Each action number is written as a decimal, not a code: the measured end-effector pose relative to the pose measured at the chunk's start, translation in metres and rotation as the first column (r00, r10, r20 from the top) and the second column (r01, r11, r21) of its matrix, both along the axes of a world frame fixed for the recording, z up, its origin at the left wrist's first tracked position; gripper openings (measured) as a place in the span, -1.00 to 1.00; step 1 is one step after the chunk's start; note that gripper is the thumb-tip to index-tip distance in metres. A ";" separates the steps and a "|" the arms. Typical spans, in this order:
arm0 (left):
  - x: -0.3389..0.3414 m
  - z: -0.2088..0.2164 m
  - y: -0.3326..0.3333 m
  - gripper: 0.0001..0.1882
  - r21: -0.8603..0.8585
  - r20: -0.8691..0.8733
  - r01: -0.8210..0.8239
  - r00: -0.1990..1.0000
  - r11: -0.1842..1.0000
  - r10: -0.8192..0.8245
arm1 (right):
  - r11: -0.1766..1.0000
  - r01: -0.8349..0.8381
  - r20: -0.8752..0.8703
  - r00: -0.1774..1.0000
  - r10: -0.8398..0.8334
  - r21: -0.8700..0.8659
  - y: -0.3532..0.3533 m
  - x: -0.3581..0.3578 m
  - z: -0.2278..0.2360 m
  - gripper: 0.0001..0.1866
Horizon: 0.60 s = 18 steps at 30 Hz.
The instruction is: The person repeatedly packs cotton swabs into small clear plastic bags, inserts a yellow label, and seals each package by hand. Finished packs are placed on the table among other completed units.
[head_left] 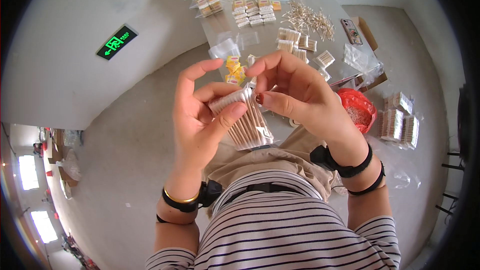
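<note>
At frame centre, the left hand [200, 120] grips a clear bag of cotton swabs [246, 122], while the right hand [295, 95] pinches the bag's top edge, fingers curled.

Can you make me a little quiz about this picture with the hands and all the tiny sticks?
1. True or false: the left hand and the right hand both hold the clear bag of cotton swabs.
2. What colour is the bag by the right wrist? A red, B blue, C black.
3. Fill in: loose swabs lie in a heap on the grey ____.

Key: 1 true; 2 A; 3 table.
</note>
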<state>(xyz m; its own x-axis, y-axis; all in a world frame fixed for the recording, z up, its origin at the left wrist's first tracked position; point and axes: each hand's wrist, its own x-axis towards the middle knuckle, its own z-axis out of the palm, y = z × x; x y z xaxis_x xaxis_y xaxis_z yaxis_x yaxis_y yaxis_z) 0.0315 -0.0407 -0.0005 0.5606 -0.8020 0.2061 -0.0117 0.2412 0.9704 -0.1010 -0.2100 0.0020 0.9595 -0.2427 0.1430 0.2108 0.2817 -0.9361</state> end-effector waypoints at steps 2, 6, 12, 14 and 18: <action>0.007 0.005 -0.001 -0.30 0.055 0.006 0.055 0.998 0.997 -0.056 | 0.999 -0.035 0.004 0.999 0.035 -0.042 -0.002 0.003 -0.003 -0.73; 0.012 0.012 -0.004 -0.29 0.080 -0.005 0.074 0.997 0.994 -0.074 | 0.991 -0.083 0.008 0.996 0.084 -0.105 -0.008 0.004 -0.009 -0.76; -0.009 -0.013 0.002 -0.23 -0.042 -0.306 0.004 0.952 0.999 -0.016 | 0.995 0.094 0.097 0.991 -0.098 0.039 -0.002 0.004 -0.018 -0.85; -0.008 -0.019 0.008 -0.19 0.065 -0.322 0.074 0.945 0.995 -0.049 | 0.985 0.171 0.105 0.980 -0.167 -0.028 0.000 0.001 -0.019 -0.86; -0.011 -0.015 0.018 -0.24 0.169 -0.310 0.123 0.948 0.978 -0.066 | 0.972 0.230 0.140 0.965 -0.222 -0.040 0.004 0.000 -0.022 -0.86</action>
